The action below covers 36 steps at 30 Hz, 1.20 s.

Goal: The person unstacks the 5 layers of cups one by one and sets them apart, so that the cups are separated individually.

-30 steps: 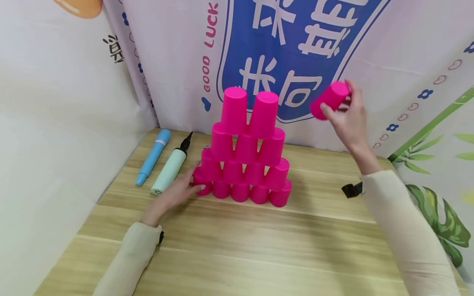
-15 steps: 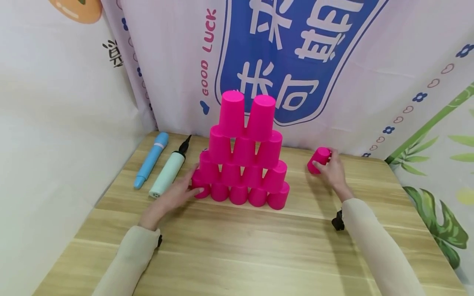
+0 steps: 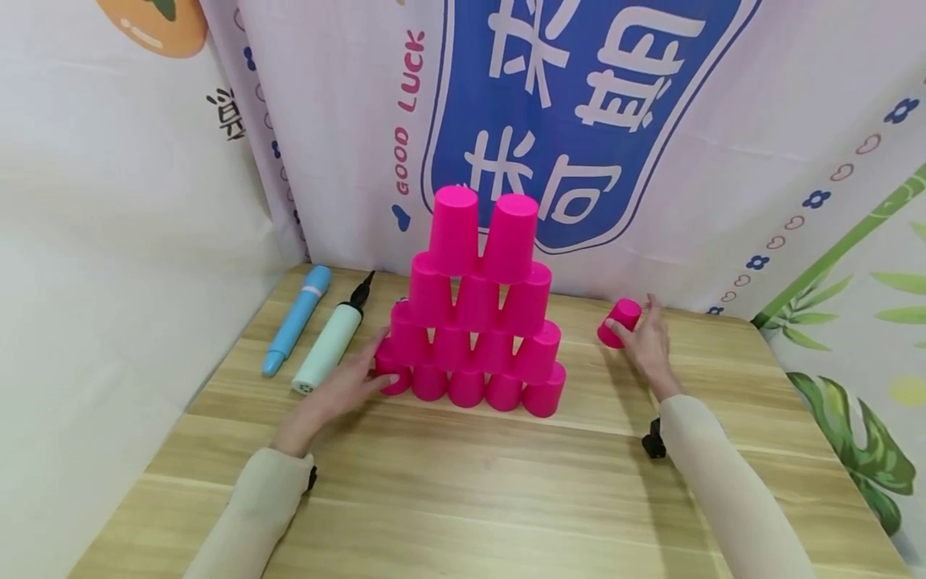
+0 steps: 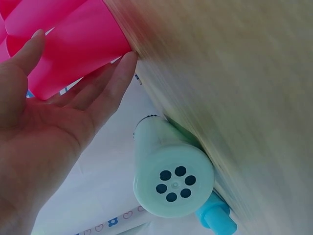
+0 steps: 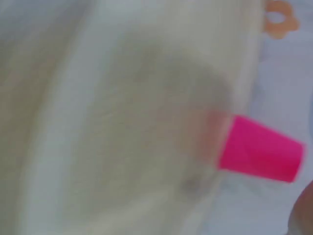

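Observation:
Pink cups (image 3: 474, 305) stand upside down in a tiered tower, with two on top. At its left end my left hand (image 3: 347, 386) holds the lowest outer cup (image 3: 394, 378), thumb in front and fingers behind. In the left wrist view that cup (image 4: 80, 51) lies between the thumb and the long fingers. Off to the right, a single pink cup (image 3: 622, 315) stands upside down on the table. My right hand (image 3: 649, 350) is beside it, fingers spread and loosened, the thumb against its front. The right wrist view shows this cup (image 5: 261, 149) with a finger apart from it.
Left of the tower lie a pale green hand pump (image 3: 329, 346) with a black nozzle and a blue pump-like tube (image 3: 297, 322). A printed cloth (image 3: 347, 121) hangs behind the wooden table (image 3: 463, 490). The tower stands near the table's back.
My right hand has carried the single cup down from the air to the table and loosened its fingers from it. My left hand has stayed at the tower's lower left.

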Motion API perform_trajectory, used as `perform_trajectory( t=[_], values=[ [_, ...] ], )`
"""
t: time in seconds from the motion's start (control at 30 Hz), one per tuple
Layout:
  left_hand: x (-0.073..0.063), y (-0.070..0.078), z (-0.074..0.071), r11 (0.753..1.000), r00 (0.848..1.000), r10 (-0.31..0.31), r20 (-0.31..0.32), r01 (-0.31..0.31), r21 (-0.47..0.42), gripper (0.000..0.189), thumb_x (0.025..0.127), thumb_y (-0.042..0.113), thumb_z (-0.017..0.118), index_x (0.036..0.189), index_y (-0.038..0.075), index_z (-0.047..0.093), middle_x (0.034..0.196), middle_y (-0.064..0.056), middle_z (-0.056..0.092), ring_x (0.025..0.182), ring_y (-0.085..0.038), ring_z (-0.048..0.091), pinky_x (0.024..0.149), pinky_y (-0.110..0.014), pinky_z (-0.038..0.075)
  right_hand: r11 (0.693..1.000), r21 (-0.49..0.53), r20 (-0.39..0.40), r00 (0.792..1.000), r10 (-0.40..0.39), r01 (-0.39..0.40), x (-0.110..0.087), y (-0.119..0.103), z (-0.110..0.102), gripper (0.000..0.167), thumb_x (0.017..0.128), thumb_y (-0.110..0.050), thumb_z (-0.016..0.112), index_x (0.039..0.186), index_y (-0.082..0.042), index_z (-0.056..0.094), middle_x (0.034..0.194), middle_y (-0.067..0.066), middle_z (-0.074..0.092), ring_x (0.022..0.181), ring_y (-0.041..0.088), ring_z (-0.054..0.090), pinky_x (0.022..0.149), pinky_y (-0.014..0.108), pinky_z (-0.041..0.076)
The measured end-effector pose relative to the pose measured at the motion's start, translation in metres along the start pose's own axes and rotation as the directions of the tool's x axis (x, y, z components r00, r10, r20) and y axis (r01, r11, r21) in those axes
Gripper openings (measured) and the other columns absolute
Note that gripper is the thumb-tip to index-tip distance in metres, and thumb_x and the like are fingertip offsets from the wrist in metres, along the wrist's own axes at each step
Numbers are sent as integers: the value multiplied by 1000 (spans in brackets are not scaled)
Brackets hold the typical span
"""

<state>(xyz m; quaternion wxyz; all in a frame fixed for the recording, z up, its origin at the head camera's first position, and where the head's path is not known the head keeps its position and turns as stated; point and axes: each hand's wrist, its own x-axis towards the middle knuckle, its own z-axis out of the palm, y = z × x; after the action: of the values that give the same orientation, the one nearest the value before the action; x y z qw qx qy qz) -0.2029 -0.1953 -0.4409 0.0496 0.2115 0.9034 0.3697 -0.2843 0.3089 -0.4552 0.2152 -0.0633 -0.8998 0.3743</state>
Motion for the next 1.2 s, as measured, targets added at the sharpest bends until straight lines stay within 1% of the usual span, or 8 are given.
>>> perform_trajectory(
  t=[0.13, 0.27, 0.4, 0.47, 0.53, 0.6, 0.8, 1.2],
  values=[
    [-5, 0, 2, 1000, 1000, -18, 5, 18, 5, 79, 97, 24, 59, 154, 7, 8, 137, -23, 49, 114, -35, 58, 95, -47, 49, 985, 32, -223, 962, -159, 170, 3, -34, -7, 63, 97, -30, 56, 148, -7, 28, 147, 17, 34, 136, 30, 30, 113, 47, 23],
    [-8, -1, 3, 1000, 1000, -28, 12, 28, -12, 78, 97, 25, 58, 155, 7, 8, 139, -23, 48, 115, -35, 57, 95, -47, 49, 914, 241, -272, 926, -260, 327, -4, -115, -27, 50, 98, -23, 53, 143, -7, 37, 143, 8, 41, 134, 15, 35, 114, 30, 25],
    [-8, -1, 0, 999, 999, -32, 5, 32, -21, 78, 97, 27, 58, 155, 8, 8, 138, -23, 49, 113, -36, 59, 93, -47, 50, 772, 436, -228, 886, -403, 463, -29, -211, -53, 51, 95, -13, 57, 142, -7, 38, 142, 3, 44, 133, 13, 38, 113, 30, 28],
    [-6, -1, -2, 999, 999, -36, -1, 36, -25, 78, 97, 27, 58, 155, 8, 9, 138, -24, 49, 113, -37, 59, 93, -47, 50, 724, 471, -178, 858, -482, 505, -44, -249, -63, 56, 93, -11, 59, 143, -5, 35, 143, 4, 43, 134, 15, 38, 113, 33, 29],
    [-4, 0, -4, 999, 999, -37, -7, 36, -28, 78, 97, 27, 58, 154, 7, 10, 138, -24, 49, 113, -37, 59, 93, -47, 50, 717, 477, -110, 844, -525, 508, -57, -278, -70, 61, 91, -13, 62, 144, -4, 33, 144, 5, 42, 134, 15, 37, 112, 34, 31],
    [-1, 0, -5, 999, 999, -32, -7, 32, -39, 77, 97, 28, 58, 154, 7, 11, 139, -24, 48, 115, -37, 58, 94, -47, 50, 739, 480, -33, 851, -524, 473, -67, -297, -75, 65, 89, -14, 64, 145, -3, 31, 145, 7, 40, 134, 16, 37, 111, 36, 32],
    [5, 2, -6, 993, 998, -63, 21, 65, -99, 69, 97, 27, 59, 152, 9, 20, 139, -22, 48, 120, -39, 54, 96, -49, 48, 797, 496, 114, 884, -453, 345, -66, -309, -74, 74, 85, -17, 70, 146, -6, 31, 143, 9, 42, 131, 21, 41, 107, 40, 38],
    [5, 0, -3, 948, 992, -116, 46, 124, -293, 65, 95, 18, 61, 147, 0, 25, 144, -25, 38, 130, -46, 41, 100, -52, 44, 771, 578, 152, 893, -424, 267, -48, -286, -51, 79, 79, -19, 79, 146, -17, 35, 135, 2, 48, 117, 19, 53, 98, 38, 48]
  ],
)
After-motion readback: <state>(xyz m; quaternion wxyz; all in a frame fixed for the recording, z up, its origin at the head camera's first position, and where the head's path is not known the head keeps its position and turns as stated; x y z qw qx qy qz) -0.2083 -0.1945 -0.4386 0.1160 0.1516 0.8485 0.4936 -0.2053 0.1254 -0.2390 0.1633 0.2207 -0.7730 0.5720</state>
